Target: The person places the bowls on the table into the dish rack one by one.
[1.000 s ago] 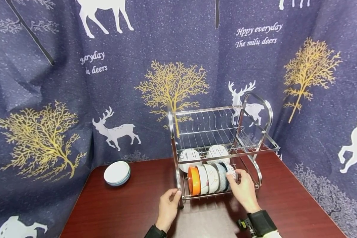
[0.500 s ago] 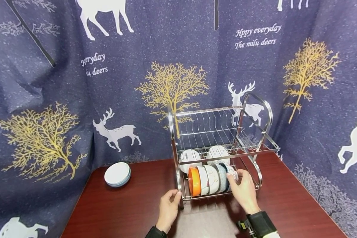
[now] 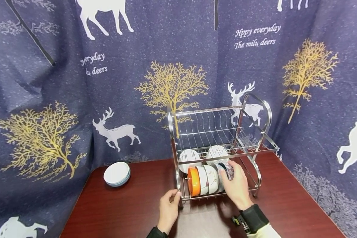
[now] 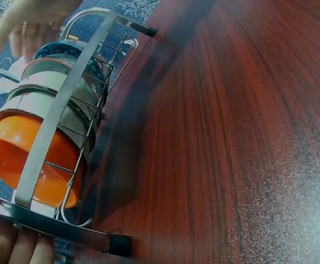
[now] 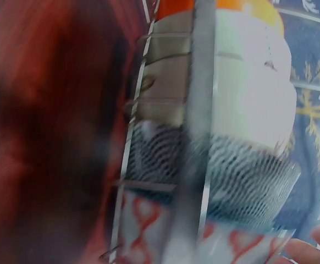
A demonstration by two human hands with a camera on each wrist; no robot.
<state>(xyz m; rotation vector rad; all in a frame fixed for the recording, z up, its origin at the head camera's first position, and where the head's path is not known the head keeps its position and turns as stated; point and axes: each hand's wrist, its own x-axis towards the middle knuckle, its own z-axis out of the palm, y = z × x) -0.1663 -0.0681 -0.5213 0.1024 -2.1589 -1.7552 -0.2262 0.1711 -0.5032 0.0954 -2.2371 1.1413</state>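
A two-tier metal dish rack stands on the table. My left hand grips its lower left front post; in the left wrist view its fingers curl behind the metal. Along the lower tier's front, nested bowls stand on edge: an orange bowl, white bowls, a grey-blue patterned bowl and a red-patterned white bowl at the right end. My right hand is over that right end, fingers extended and loosely spread, partly hiding the last bowls. Whether its fingertips touch them, I cannot tell.
Two white round dishes lean behind the bowls on the lower tier. A small stack of white dishes with blue sides sits at the table's back left. The upper tier's wires overhang the lower one. A patterned curtain hangs behind.
My right hand has moved slightly left and up over the right end of the bowl row, its fingers spreading from the end bowl. My left hand stays on the rack's post.
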